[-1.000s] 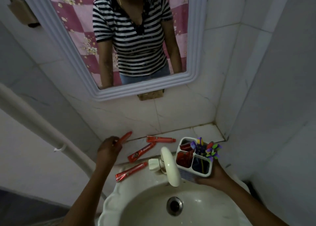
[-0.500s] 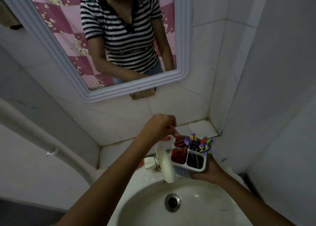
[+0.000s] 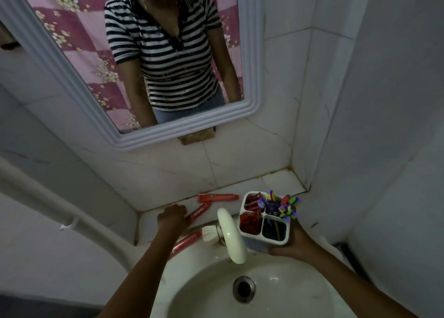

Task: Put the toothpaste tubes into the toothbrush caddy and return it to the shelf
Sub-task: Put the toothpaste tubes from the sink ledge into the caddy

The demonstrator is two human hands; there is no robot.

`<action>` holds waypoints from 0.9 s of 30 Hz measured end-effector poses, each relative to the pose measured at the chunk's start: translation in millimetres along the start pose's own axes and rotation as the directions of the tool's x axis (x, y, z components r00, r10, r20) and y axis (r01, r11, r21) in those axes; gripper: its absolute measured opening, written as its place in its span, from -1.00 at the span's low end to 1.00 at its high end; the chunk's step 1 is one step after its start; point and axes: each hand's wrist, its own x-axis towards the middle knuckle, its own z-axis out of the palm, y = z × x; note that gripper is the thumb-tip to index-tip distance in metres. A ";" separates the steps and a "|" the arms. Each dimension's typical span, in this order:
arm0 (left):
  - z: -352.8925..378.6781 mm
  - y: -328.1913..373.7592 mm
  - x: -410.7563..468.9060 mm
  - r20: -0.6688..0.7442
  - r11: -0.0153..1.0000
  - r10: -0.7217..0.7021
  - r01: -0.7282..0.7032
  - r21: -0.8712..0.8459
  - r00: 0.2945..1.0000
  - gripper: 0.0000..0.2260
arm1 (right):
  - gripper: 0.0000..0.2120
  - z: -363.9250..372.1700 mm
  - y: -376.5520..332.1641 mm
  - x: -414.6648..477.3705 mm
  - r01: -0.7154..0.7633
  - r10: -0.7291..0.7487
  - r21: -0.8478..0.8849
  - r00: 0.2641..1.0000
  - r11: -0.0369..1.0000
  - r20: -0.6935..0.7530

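A white four-compartment toothbrush caddy (image 3: 265, 239) rests in my right hand (image 3: 296, 244) above the basin's right rim. Its two left compartments hold red toothpaste tubes; the right ones hold several colourful toothbrushes (image 3: 284, 206). My left hand (image 3: 171, 216) is down on the tiled shelf (image 3: 276, 182), fingers curled at the lower end of a red toothpaste tube (image 3: 200, 210) that lies slanted. Another red tube (image 3: 217, 197) lies flat further back. A third red tube (image 3: 186, 242) lies on the basin rim beside my left forearm.
A cream tap (image 3: 230, 236) curves over the white basin (image 3: 211, 291), between my two hands. A framed mirror (image 3: 249, 82) hangs on the tiled wall above the shelf. A white pipe (image 3: 48, 197) slants down at the left. The right wall stands close to the caddy.
My left hand dropped a red tube into the caddy's back-left compartment, then went back left to the shelf onto the slanted tube. The caddy stays in my right hand.
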 end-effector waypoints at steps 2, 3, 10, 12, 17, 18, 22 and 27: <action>18.1 -8.7 -6.4 -0.042 0.998 -0.052 0.053 0.022 0.998 -0.64 | -0.23 -0.2 -6.5 2.8 0.007 -0.005 0.034 0.999 0.999 -0.045; 20.9 -11.1 -9.3 -0.053 0.998 -0.061 0.062 0.008 0.997 -0.63 | -0.23 3.7 -6.6 3.2 -0.083 0.082 0.122 0.997 0.989 0.013; -45.0 -1.6 -19.2 -0.313 0.825 0.028 -0.199 -0.529 0.949 -0.93 | -0.24 -27.9 1.5 31.2 0.013 -0.029 0.147 0.994 0.989 0.103; -75.6 13.3 -29.3 -0.463 0.750 0.079 -0.359 -0.555 0.883 -0.90 | -0.35 -0.4 -3.9 11.1 -0.058 0.043 0.132 0.992 0.990 0.115; -128.3 58.1 -52.3 -0.601 0.623 0.232 -0.591 -0.512 0.765 -0.86 | -0.41 26.2 -11.4 -16.7 0.018 -0.051 0.158 0.976 0.987 0.212; -134.2 67.5 -55.6 -0.596 0.611 0.261 -0.608 -0.507 0.759 -0.86 | -0.43 27.3 -11.0 -17.0 0.028 -0.058 0.143 0.975 0.989 0.213; -139.4 101.2 -59.9 -0.516 0.671 0.409 -0.631 -0.389 0.753 -0.84 | -0.42 22.9 -10.7 -28.7 0.292 -0.303 -0.496 0.951 0.818 0.060; -114.7 131.6 -47.3 -0.213 0.764 0.550 -0.590 -0.260 0.807 -0.82 | -0.14 3.5 -4.9 -9.7 0.403 -0.410 -0.551 0.904 0.731 0.117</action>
